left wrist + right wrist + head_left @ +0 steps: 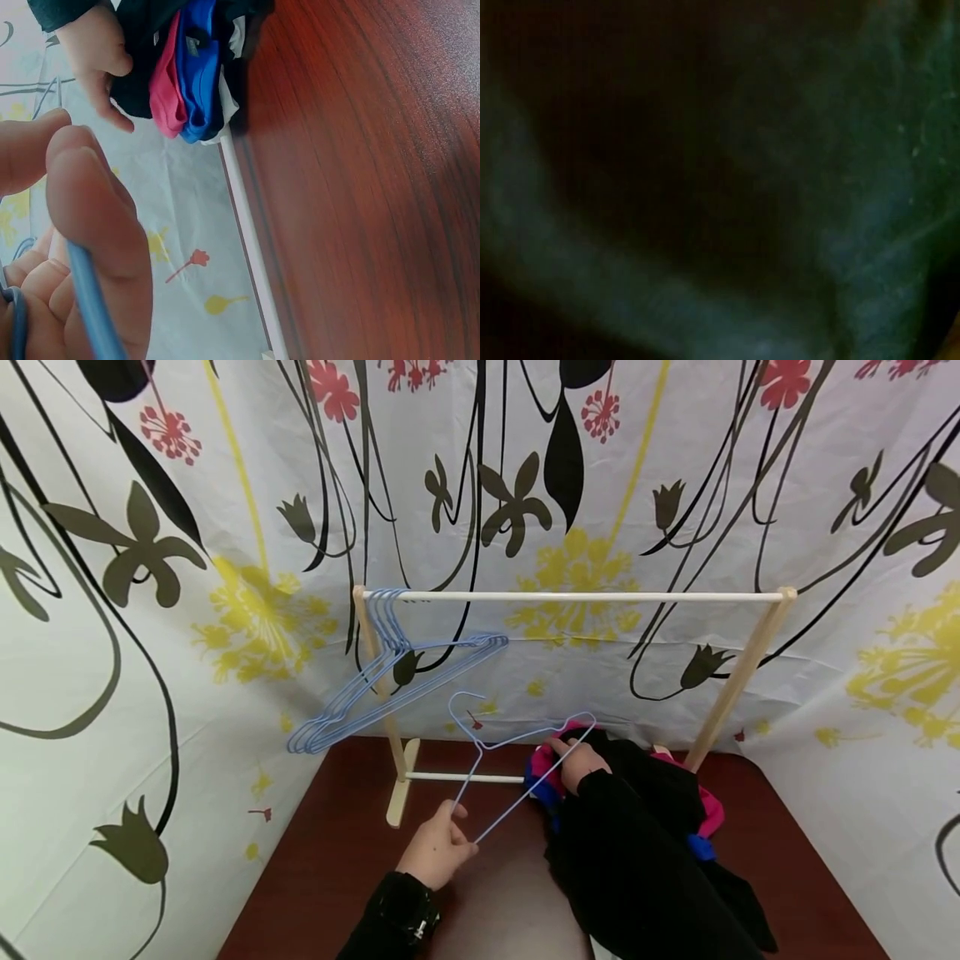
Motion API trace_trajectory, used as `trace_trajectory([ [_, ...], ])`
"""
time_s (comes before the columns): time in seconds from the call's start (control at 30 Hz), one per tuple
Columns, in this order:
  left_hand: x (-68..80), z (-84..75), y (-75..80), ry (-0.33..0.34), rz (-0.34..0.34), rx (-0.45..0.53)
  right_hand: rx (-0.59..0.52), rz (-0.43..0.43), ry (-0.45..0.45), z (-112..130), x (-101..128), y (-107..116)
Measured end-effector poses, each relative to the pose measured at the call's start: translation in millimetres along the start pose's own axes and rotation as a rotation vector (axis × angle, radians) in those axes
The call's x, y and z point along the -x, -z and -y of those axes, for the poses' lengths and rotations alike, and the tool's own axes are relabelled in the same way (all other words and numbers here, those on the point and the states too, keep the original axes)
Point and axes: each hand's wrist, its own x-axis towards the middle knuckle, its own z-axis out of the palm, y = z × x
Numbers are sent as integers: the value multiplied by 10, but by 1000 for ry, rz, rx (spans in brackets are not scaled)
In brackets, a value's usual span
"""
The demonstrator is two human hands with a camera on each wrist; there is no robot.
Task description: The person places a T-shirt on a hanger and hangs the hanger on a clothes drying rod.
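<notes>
A light blue wire hanger (517, 737) is pinched at its left end between the thumb and fingers of my left hand (437, 847). Its hook points up, and its right end overlaps the clothes near my other hand. My right hand (585, 767) lies against the folded black garment (637, 770) on top of the pile, index finger extended; its other fingers are partly hidden. In the left wrist view, pink cloth (168, 101), blue cloth (199, 82) and white cloth (227, 97) show beside the black one. The right wrist view is dark and blurred.
A clothes rack with a white top rail (570, 597) and wooden posts stands at the back of the dark red table (300, 860). Several blue hangers (397, 689) hang at its left end. Behind is a flower-patterned curtain (465, 460).
</notes>
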Motion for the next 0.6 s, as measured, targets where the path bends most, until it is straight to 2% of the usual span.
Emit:
trace_trajectory([
  [0.13,-1,7,0,0,4,4,4,2,1,-38,4,41],
  [0.27,5,0,11,3,8,8,-157,-50,-57,-107,20,152],
  [0.43,12,-18,30,-5,6,7,-364,-186,-126,-279,87,441],
  [0.5,12,-25,18,-24,5,11,-395,-223,-137,-354,142,586],
  [0.6,8,-41,-5,-54,8,13,-390,-224,-161,-455,227,772],
])
